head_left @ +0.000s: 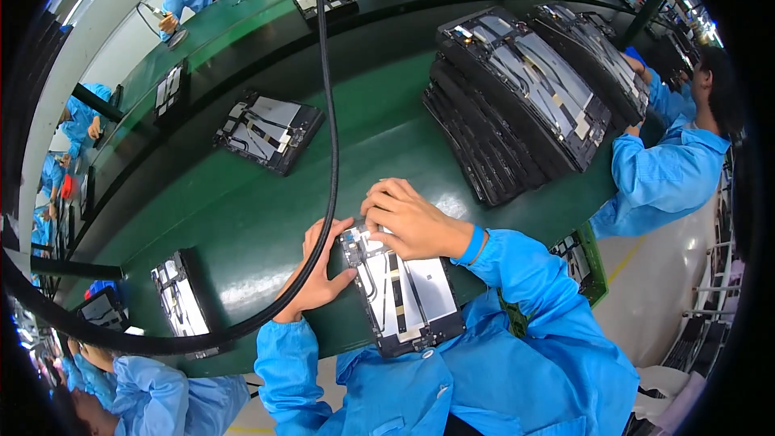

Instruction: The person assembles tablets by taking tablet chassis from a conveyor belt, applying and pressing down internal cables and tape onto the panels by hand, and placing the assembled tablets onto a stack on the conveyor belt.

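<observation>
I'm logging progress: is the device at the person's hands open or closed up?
Open: the device shows its pale panel and dark strips lying bare, though the right hand hides its far right corner.

No words, numbers, brands or signs can be read. On the nearest device [433,287], any print on the pale panel or the small patches is too small to make out; the same goes for the top of the stack [529,73], the device beyond the cable [266,133] and the device at left [182,299].
</observation>
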A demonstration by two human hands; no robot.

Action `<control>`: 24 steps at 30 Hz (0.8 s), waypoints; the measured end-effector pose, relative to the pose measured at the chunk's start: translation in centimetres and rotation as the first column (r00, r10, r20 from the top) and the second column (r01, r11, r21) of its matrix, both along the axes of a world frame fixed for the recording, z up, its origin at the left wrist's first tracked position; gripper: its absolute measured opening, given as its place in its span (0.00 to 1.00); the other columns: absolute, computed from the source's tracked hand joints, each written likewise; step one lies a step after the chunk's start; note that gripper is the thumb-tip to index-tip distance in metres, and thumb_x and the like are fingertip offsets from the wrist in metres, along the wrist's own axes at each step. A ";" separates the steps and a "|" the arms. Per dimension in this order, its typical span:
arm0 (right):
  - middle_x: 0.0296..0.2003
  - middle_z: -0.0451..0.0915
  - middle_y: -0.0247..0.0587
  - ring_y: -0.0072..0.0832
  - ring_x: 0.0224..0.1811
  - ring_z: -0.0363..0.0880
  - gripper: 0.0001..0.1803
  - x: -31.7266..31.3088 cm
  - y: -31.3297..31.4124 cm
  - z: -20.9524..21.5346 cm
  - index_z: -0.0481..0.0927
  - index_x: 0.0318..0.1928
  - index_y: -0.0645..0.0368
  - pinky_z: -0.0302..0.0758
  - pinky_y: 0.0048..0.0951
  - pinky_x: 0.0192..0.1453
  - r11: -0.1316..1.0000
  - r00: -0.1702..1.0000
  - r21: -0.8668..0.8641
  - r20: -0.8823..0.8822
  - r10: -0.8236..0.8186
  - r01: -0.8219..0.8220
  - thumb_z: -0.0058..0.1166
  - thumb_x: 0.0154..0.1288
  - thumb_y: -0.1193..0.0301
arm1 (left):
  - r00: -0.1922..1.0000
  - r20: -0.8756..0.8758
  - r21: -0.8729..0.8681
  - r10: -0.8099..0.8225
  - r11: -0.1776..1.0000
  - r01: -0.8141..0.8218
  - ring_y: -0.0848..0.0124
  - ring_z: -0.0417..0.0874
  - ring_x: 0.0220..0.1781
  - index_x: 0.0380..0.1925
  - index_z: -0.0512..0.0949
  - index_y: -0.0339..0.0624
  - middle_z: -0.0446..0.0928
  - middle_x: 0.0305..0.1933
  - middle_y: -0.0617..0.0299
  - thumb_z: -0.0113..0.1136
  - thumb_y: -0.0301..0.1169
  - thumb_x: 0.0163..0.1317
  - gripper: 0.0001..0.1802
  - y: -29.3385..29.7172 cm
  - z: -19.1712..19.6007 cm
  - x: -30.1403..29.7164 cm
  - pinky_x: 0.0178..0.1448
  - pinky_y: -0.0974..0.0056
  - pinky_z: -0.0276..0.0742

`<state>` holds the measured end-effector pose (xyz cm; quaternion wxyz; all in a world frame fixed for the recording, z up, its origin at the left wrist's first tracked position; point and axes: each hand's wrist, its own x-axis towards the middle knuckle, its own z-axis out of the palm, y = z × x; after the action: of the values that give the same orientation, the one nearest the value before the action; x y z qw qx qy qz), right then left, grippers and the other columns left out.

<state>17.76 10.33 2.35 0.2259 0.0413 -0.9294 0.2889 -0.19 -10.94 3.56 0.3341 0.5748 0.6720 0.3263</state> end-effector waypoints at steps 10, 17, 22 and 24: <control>0.51 0.80 0.42 0.45 0.63 0.74 0.09 0.1 -0.6 0.5 0.82 0.37 0.56 0.72 0.48 0.67 0.998 0.997 -0.057 0.071 0.015 -0.011 0.71 0.63 0.69 | 0.998 0.053 -0.017 -0.020 1.000 0.021 0.44 0.46 0.93 0.85 0.62 0.49 0.56 0.87 0.44 0.73 0.17 0.56 0.55 -0.1 0.4 0.3 0.93 0.44 0.44; 0.60 0.79 0.45 0.50 0.69 0.70 0.08 0.4 -0.9 0.2 0.82 0.33 0.54 0.71 0.50 0.72 0.981 0.996 -0.191 0.084 0.008 0.008 0.72 0.59 0.71 | 0.999 0.034 0.016 -0.004 1.000 0.003 0.43 0.50 0.92 0.82 0.65 0.46 0.60 0.84 0.45 0.70 0.16 0.54 0.52 0.0 0.5 1.0 0.93 0.42 0.43; 0.62 0.79 0.44 0.50 0.71 0.69 0.08 0.3 -0.7 0.6 0.82 0.26 0.52 0.70 0.50 0.73 0.970 0.991 -0.241 0.131 0.007 0.025 0.72 0.52 0.72 | 0.999 0.045 0.029 0.027 0.999 -0.028 0.43 0.55 0.89 0.80 0.67 0.45 0.64 0.81 0.48 0.68 0.15 0.52 0.50 0.1 0.6 1.2 0.93 0.43 0.43; 0.64 0.79 0.45 0.50 0.72 0.69 0.07 0.3 -0.5 1.4 0.84 0.24 0.51 0.69 0.51 0.73 0.966 0.963 -0.259 0.264 0.054 0.017 0.72 0.50 0.72 | 0.998 0.047 0.025 0.052 0.998 -0.054 0.44 0.57 0.87 0.78 0.68 0.45 0.66 0.80 0.49 0.69 0.16 0.52 0.49 0.1 0.9 1.6 0.93 0.43 0.42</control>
<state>18.09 9.82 3.79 0.0983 -0.0196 -0.9054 0.4126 1.38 -10.80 4.49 0.3332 0.5535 0.6747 0.3571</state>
